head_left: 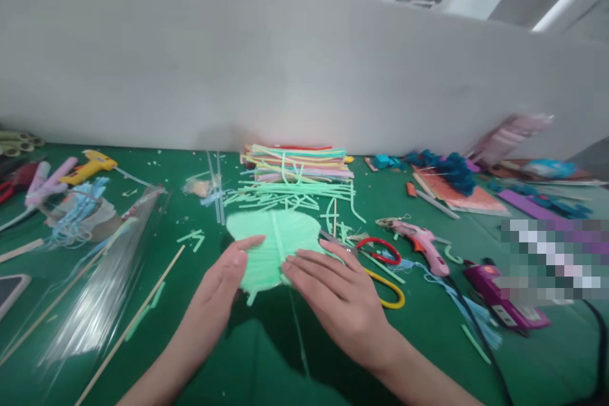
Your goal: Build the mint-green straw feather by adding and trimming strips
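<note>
A mint-green leaf shape made of pipe cleaners [261, 238], with a paler rib down its middle, is held a little above the green table. My left hand [221, 282] grips its left edge, the index finger lying across the top face. Over the lower right part lie the close-set fingers of my right hand [340, 295], pressed on the leaf; its thumb is hidden. From the leaf's lower edge a thin clear strand [299, 336] hangs down. Just beyond my right hand, scissors [380, 250] with one red and one yellow handle loop rest on the table.
Behind the leaf lies a stack of coloured pipe cleaners [299, 165]. To the right are a pink glue gun [419, 241] and a purple glue gun [504, 298] with cords. On the left lie a yellow glue gun [90, 167], clear plastic sleeves [102, 285] and a thin wooden stick [136, 317].
</note>
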Demonstrator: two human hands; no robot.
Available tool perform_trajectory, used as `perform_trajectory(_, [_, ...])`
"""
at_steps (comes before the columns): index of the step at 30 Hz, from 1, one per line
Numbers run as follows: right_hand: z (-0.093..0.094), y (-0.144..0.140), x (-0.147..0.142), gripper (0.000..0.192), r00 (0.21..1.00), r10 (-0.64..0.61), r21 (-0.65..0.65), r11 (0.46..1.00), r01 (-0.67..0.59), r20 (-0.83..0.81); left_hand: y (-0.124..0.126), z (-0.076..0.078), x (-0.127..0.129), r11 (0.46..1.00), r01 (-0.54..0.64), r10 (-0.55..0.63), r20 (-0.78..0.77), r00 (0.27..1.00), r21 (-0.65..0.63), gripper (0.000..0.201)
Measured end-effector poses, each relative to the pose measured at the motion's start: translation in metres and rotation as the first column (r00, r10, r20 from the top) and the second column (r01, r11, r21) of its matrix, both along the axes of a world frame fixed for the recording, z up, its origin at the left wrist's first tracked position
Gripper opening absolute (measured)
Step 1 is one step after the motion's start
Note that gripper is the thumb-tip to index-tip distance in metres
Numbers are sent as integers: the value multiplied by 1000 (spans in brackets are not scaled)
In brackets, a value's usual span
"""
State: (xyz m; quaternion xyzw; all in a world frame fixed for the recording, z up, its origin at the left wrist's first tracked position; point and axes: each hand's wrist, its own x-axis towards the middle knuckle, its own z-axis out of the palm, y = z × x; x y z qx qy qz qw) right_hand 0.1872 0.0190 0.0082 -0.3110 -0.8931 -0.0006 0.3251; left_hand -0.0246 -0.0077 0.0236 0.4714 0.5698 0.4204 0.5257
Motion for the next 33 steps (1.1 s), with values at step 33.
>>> perform_trajectory(33, [-29, 39, 145, 32, 566, -702, -45, 610, 791, 432, 61, -14, 21, 932, 303, -334, -143, 932, -201, 24])
